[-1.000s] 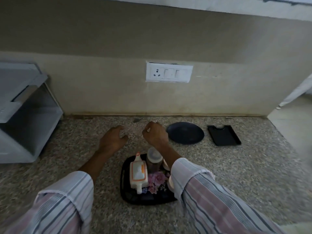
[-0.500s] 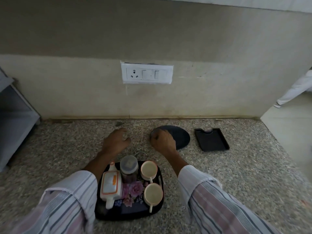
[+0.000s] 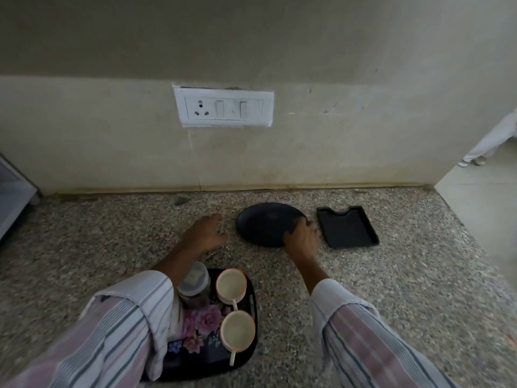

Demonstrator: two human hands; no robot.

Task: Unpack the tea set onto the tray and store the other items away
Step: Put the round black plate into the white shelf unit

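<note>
Your right hand sits on the near right edge of the round black plate, fingers curled over its rim and closed on it; the plate lies flat on the speckled tabletop. Your left hand rests just left of that plate, palm down, fingers loosely spread and holding nothing, its fingertips close to the plate's left edge but apart from it.

Just right of the plate lies a small black rectangular tray with a notch in its far rim, near your right hand but not touching it.

Nearer to you, between your two striped sleeves, stands the black flower-printed serving tray. On it are two pale cups with pink rims: the far cup and the near cup, both upright, handles pointing toward you. Left of the far cup stands a clear lidded jar, partly hidden by your left forearm. Your left sleeve covers the tray's left side, so what lies there cannot be told.

On the wall behind is a white switch plate with a socket.
</note>
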